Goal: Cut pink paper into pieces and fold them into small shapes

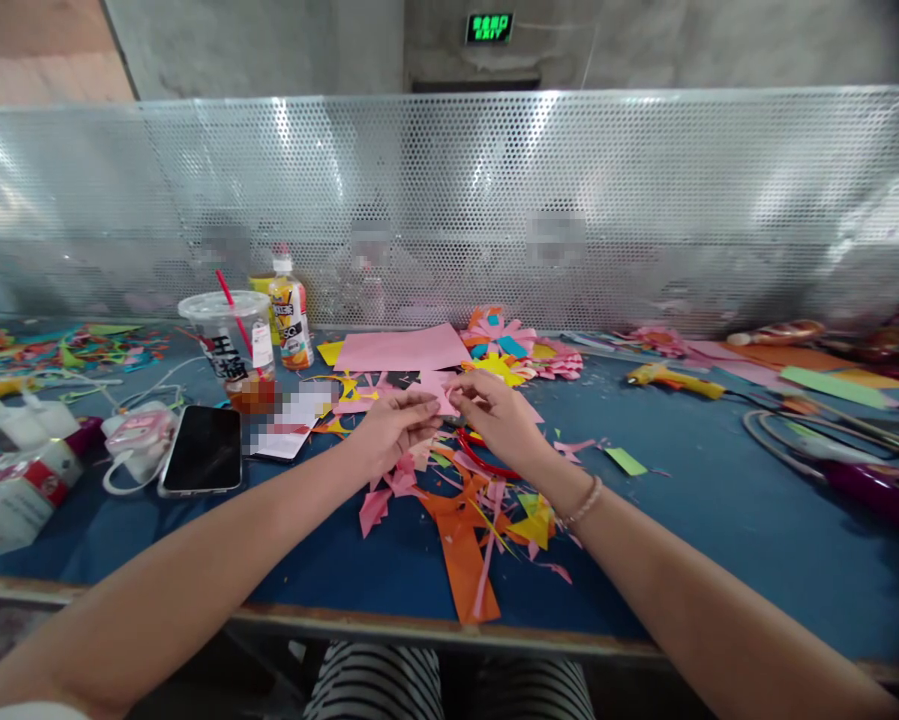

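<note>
Fingertips meeting over the middle of the table (719,520)! Left hand (398,430) and right hand (494,405) are both pinched closed on a small pink paper (444,398), lifted above the scraps; its shape blurs into pink behind, so the fold is hard to call. Looks like fine shaping by fingertip, and the next move calls for a steady, light pinch. Below, an orange paper strip (464,570) runs toward the near edge. Phone (203,450) and cup (231,345) crowd the left; open blue surface lies right, short of the yellow glue gun (674,381).
</note>
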The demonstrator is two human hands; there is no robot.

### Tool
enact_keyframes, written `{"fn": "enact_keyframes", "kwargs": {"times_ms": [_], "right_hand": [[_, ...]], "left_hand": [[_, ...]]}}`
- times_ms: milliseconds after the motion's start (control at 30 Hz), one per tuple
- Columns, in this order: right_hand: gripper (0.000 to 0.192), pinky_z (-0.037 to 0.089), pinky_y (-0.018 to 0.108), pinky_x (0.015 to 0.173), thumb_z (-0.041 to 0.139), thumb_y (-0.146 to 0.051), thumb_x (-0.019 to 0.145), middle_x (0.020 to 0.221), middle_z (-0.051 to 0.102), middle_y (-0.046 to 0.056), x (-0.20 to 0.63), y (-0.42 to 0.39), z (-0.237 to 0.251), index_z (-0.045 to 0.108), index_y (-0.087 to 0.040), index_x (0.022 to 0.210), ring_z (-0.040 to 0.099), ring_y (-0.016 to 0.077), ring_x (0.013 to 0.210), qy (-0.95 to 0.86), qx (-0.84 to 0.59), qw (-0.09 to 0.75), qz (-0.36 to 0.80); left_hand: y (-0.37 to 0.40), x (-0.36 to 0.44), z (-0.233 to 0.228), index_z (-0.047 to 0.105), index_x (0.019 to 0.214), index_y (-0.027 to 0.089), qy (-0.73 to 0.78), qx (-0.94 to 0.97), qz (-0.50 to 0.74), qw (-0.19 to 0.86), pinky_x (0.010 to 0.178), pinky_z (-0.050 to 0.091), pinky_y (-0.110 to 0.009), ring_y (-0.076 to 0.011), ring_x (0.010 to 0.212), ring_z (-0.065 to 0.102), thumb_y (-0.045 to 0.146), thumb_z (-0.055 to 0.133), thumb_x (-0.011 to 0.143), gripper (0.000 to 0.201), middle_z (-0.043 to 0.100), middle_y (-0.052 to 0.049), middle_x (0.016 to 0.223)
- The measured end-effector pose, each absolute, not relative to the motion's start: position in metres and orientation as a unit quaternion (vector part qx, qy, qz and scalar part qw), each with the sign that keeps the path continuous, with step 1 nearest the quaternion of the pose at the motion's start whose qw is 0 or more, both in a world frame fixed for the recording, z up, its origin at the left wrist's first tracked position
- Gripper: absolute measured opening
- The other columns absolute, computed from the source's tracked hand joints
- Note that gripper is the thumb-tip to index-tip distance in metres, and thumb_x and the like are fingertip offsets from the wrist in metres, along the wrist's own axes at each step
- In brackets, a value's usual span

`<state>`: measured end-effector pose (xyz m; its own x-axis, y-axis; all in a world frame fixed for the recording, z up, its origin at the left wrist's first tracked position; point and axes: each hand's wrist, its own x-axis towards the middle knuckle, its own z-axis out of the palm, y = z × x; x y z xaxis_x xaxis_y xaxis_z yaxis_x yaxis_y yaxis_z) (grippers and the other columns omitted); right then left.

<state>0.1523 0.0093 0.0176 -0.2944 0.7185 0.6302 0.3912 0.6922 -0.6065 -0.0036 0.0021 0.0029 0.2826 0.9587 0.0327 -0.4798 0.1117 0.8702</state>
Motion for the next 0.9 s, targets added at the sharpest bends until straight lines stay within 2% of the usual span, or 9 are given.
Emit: {"fn": "enact_keyframes", "kwargs": {"times_ms": [67,167,300,467,900], "right_hand": [[0.017,0.044,0.025,0.061,0.050,-0.023,0.077,0.092,0.056,0.005,0.1522,0.0109,0.0147,0.056,-0.020,0.093,0.053,0.0125,0.071,-0.773,-0.360,0.493,0.175],[0.018,0.045,0.026,0.063,0.052,-0.022,0.075,0.094,0.055,0.005,0.1528,0.0132,0.0119,0.054,-0.020,0.093,0.053,0.0126,0.073,-0.752,-0.367,0.512,0.196],[0.011,0.045,0.027,0.066,0.052,-0.023,0.075,0.083,0.056,0.003,0.1530,0.0131,0.0135,0.054,-0.018,0.085,0.054,0.0129,0.073,-0.734,-0.354,0.523,0.252],[0.010,0.044,0.025,0.061,0.054,-0.025,0.074,0.074,0.055,0.001,0.1504,0.0090,0.0170,0.055,-0.017,0.080,0.052,0.0110,0.065,-0.715,-0.351,0.515,0.316],[0.008,0.037,0.021,0.051,0.055,-0.025,0.073,0.059,0.049,-0.004,0.1492,0.0088,0.0163,0.055,-0.017,0.074,0.044,0.0073,0.053,-0.697,-0.322,0.514,0.383]], "left_hand": [[0.0032,-0.0049,0.0023,0.060,0.077,0.012,0.287,0.410,0.541,0.676,0.055,0.048,-0.017,-0.0071,0.054,0.059,0.011,0.071,0.058,0.021,0.062,0.000,0.061],[0.0039,-0.0055,0.0023,0.059,0.073,0.011,0.284,0.421,0.557,0.658,0.053,0.046,-0.016,-0.0057,0.052,0.057,0.011,0.071,0.058,0.019,0.061,0.001,0.061],[0.0021,-0.0048,0.0045,0.058,0.065,0.011,0.289,0.433,0.565,0.640,0.051,0.044,-0.016,-0.0050,0.051,0.055,0.014,0.071,0.057,0.015,0.059,0.001,0.058],[-0.0005,-0.0036,0.0064,0.058,0.065,0.012,0.278,0.436,0.573,0.636,0.053,0.044,-0.019,-0.0062,0.052,0.054,0.016,0.071,0.056,0.016,0.058,0.002,0.060],[-0.0007,-0.0041,0.0039,0.058,0.068,0.012,0.270,0.454,0.567,0.632,0.057,0.046,-0.020,-0.0070,0.057,0.055,0.016,0.070,0.059,0.015,0.057,0.002,0.062]]}}
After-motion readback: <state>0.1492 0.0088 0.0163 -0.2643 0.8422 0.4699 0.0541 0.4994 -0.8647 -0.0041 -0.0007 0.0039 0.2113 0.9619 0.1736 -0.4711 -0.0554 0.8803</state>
